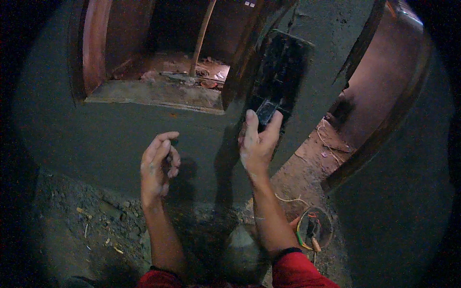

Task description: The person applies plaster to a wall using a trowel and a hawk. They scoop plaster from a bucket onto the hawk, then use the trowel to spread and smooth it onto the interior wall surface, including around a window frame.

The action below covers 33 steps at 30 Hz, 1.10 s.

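My right hand (259,144) grips the handle of a long black plastering float (283,65), which lies upright against the grey plastered wall strip (347,26) between a window opening and a doorway. My left hand (161,163) is raised lower and to the left, in front of the plastered wall below the window sill (125,139). It holds nothing, and its fingers are loosely curved and apart, casting a shadow beside them.
The window frame (93,53) opens onto a dim room with a leaning pole (201,38) and rubble. Right, a doorway shows dusty floor (312,163) with pale cord. Below are a round bucket-like container (325,225) holding tools and debris (96,225) along the wall's foot.
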Motion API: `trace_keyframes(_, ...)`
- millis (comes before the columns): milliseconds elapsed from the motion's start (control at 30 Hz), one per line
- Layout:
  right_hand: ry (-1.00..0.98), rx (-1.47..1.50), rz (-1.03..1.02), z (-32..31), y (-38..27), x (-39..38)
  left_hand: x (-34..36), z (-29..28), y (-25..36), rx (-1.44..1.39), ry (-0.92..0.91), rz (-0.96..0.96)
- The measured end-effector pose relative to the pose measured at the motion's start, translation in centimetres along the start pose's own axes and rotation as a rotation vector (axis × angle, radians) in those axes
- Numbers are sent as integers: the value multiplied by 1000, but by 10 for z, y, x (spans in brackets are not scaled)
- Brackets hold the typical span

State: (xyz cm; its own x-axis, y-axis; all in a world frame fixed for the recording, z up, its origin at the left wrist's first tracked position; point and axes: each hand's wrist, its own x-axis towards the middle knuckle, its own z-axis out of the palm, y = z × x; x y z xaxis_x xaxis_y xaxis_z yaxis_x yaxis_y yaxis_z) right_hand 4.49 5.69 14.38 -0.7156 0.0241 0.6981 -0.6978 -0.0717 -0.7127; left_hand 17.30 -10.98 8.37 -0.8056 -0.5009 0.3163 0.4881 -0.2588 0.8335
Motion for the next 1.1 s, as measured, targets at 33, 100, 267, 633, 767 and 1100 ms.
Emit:
trace_keyframes(33,26,-63,-25,-1,3,5,-1,-1,0,4,13,5)
trace_keyframes(100,97,-189,-84,0,4,17,1,-11,2,7,29,7)
trace_keyframes(267,222,-124,-116,-41,-30,90,-3,-21,5,-9,40,3)
trace_keyframes(633,-109,352,245,-70,-30,61,4,-1,-9,30,-3,-6)
trace_keyframes(767,-77,-36,-6,-90,-1,102,2,14,-8,70,3,46)
trace_keyframes(1100,-427,-1158,-237,-194,24,38,21,16,-6,37,38,12)
